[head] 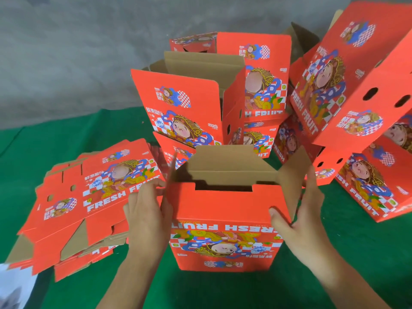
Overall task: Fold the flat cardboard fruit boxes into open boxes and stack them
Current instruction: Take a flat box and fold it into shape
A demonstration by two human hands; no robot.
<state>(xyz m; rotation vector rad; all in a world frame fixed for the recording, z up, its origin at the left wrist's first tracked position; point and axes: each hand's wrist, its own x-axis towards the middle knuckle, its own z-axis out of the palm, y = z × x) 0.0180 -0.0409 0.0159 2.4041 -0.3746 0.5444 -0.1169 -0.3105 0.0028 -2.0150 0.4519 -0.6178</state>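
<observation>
A red fruit box stands in front of me on the green cloth, its print upside down and its brown top flaps raised. My left hand holds its left edge, fingers curled round the left flap. My right hand lies against the right side with straight fingers on the right flap and the thumb on the front face. A pile of flat red boxes lies to the left. Folded open boxes are stacked behind.
More folded boxes lean in a heap at the right, one tilted high. The green cloth covers the floor in front, and a grey wall rises behind. A white object shows at the lower left corner.
</observation>
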